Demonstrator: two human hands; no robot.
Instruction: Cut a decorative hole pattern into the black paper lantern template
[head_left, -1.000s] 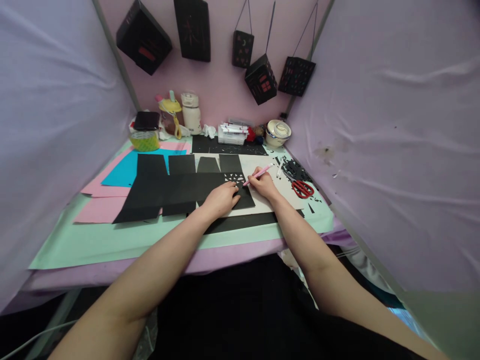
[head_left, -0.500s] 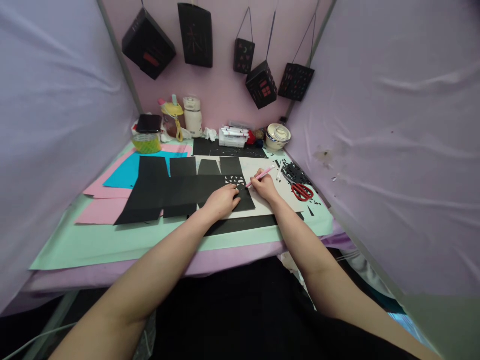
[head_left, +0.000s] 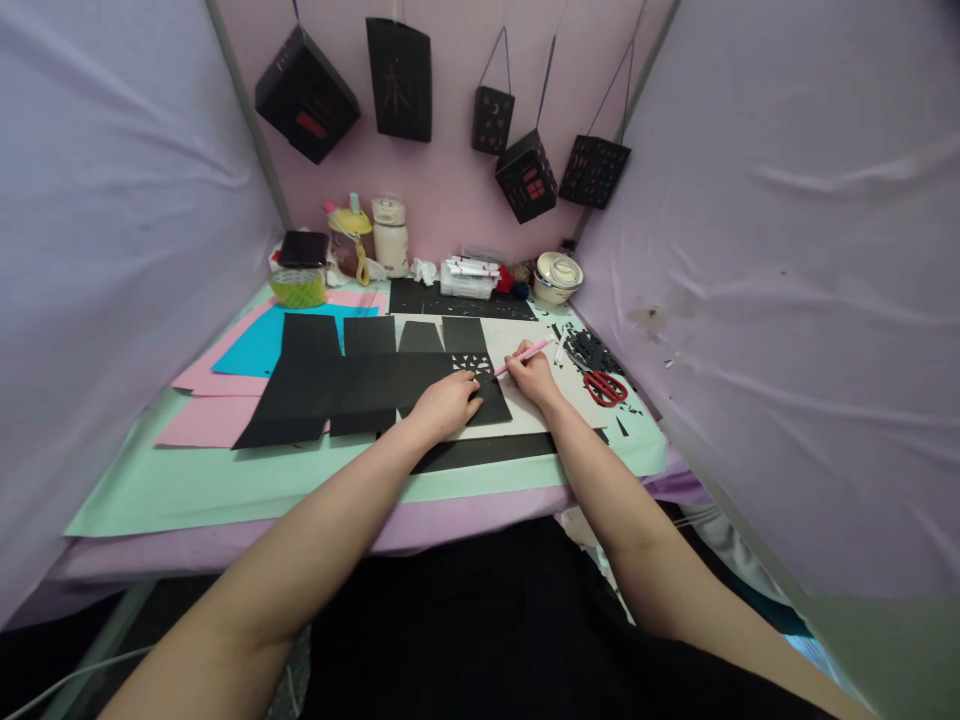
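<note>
A large black card (head_left: 367, 385) with tabs along its edges lies flat across the table. Small triangular cut-outs show white near its right end. My left hand (head_left: 448, 402) rests on the card just below these cut-outs, fingers laid out and pressing it down. Between the fingers of my right hand (head_left: 532, 375) is a slim pink pen-shaped craft knife (head_left: 531, 351), gripped like a pencil. Its tip points down-left at the card, close to my left fingertips; whether it touches is too small to tell. A white board (head_left: 574, 400) lies under the card's right part.
Red-handled scissors (head_left: 604, 388) and black paper scraps (head_left: 592, 350) lie on the right. Pink sheets (head_left: 206, 422) and a blue sheet (head_left: 251, 345) are at left. Behind stand a white bottle (head_left: 390, 240), a plastic box (head_left: 469, 280) and bowls (head_left: 556, 278). Black paper lanterns (head_left: 307, 95) hang above.
The whole view has shifted slightly down and right. My right hand and the craft knife have moved only a little; my left hand stays on the card.
</note>
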